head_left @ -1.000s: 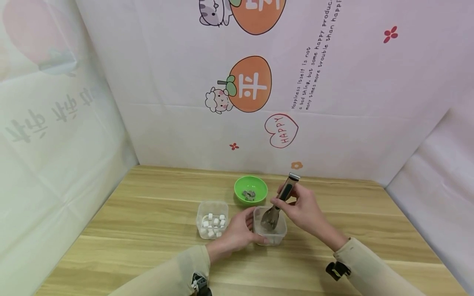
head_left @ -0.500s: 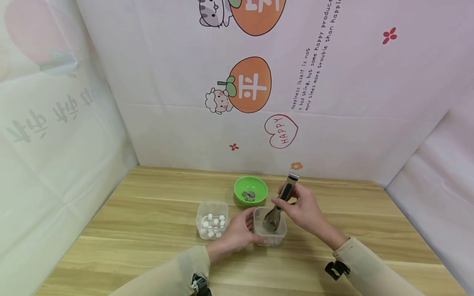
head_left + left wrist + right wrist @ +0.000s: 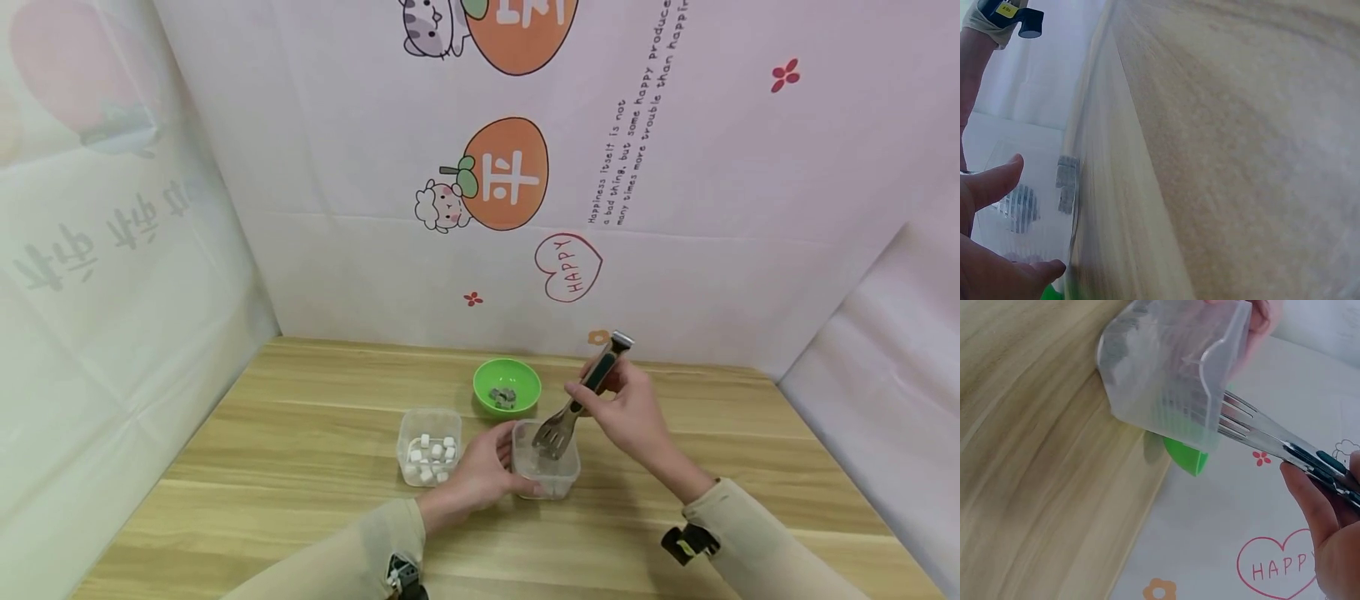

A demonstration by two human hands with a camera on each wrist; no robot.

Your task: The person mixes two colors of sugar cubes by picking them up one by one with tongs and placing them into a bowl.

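My right hand (image 3: 630,412) holds slotted metal tongs (image 3: 596,379) by their dark grips. The tongs slant down to the left, their slotted ends inside a clear plastic container (image 3: 566,483). In the right wrist view those ends (image 3: 1238,419) pass over the container's rim. My left hand (image 3: 480,475) grips this container from its left side, thumb at the front and fingers behind. Through its wall, the left wrist view shows grey cubes (image 3: 1067,172) at the bottom. Whether the tongs hold a piece cannot be made out.
Behind the container stands a green bowl (image 3: 525,379) with several grey pieces (image 3: 502,397) in it. To the left is a second clear container (image 3: 408,425) holding several white cubes (image 3: 437,450). A printed white cloth (image 3: 360,275) rises along the wooden table's (image 3: 300,433) back edge.
My right hand has moved up and to the right, and the tongs have risen and tilted more to the right. The left hand and the container have stayed in place.
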